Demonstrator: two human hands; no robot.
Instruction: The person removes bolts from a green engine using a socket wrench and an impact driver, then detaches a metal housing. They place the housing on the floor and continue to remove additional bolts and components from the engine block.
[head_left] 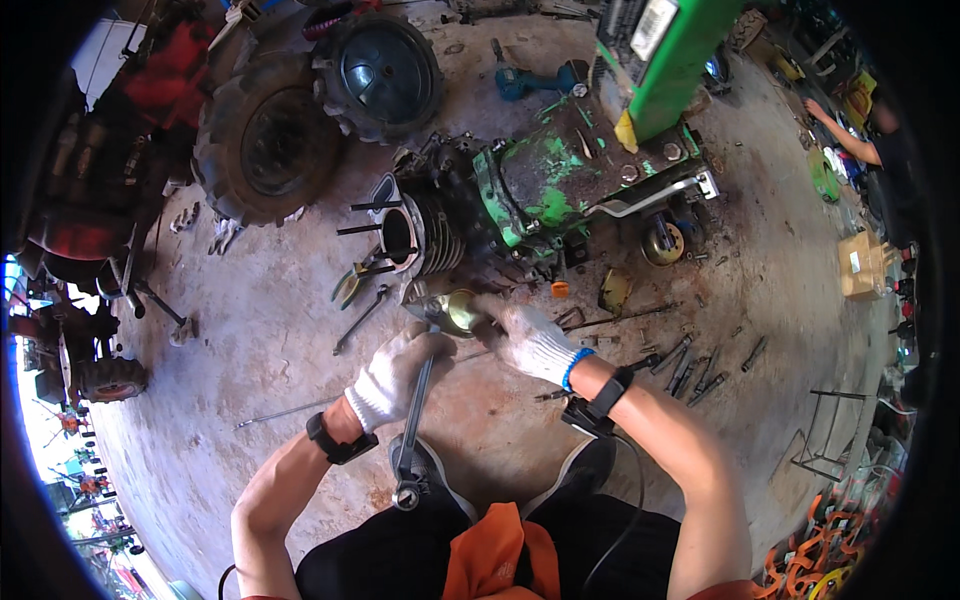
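Note:
My left hand, in a white work glove, is closed round a long steel wrench. The wrench's ring end hangs down over my shoe, and its upper end lies by a round brass-coloured part. At that part, my gloved right hand has its fingers curled against the right side; the fingertips are partly hidden. Just beyond both hands lies a finned engine cylinder, its open bore facing left and studs sticking out. Behind it, the cylinder joins a greasy green machine housing.
Pliers and a ratchet handle lie left of the cylinder. Several sockets and bolts are scattered at right. Treaded wheels stand at far left. Behind the housing lies a teal power tool. Another person's arm shows at far right.

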